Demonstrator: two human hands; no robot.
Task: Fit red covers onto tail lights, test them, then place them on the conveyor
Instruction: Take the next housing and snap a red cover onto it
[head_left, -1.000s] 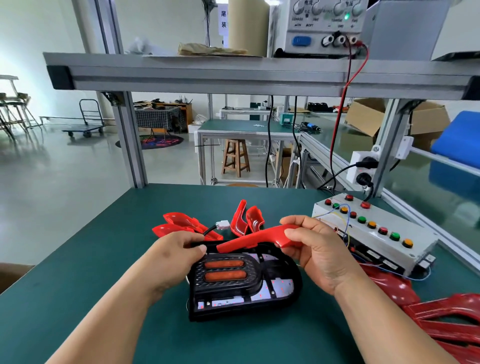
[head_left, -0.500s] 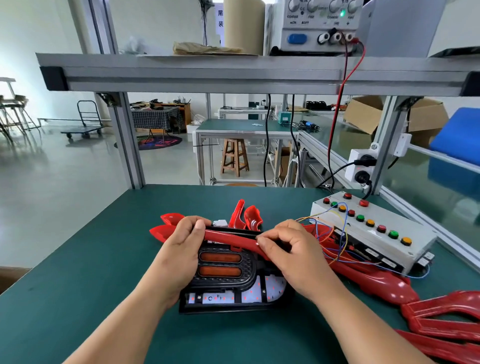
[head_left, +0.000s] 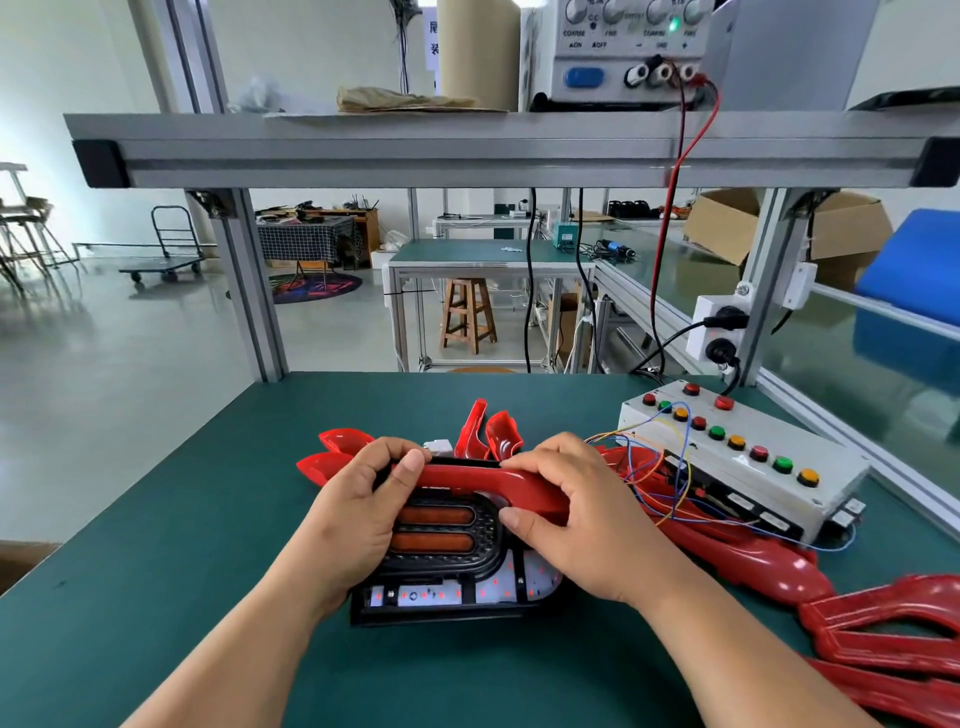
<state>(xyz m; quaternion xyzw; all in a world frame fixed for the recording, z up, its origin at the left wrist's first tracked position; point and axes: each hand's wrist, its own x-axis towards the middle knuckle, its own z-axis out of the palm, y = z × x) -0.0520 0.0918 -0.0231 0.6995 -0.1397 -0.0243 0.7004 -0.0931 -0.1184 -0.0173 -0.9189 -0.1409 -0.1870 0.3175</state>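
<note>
Gripping the glossy red cover at both ends. The left hand curls round its left end with the thumb on top. The right hand pinches the right part, fingers over the far edge and thumb against the near edge. Cover lies along the far edge of the tail light, a black plastic housing with a dimpled grille, two amber oblong lenses and a white LED board dotted red along the near side. Housing sits on the green bench mat. Spare red covers, smooth moulded loops, lie piled at right. Grey button box with round red, green and amber caps and loose coloured wires sits just beside the right hand. Small curved red shells stand behind the housing.
</note>
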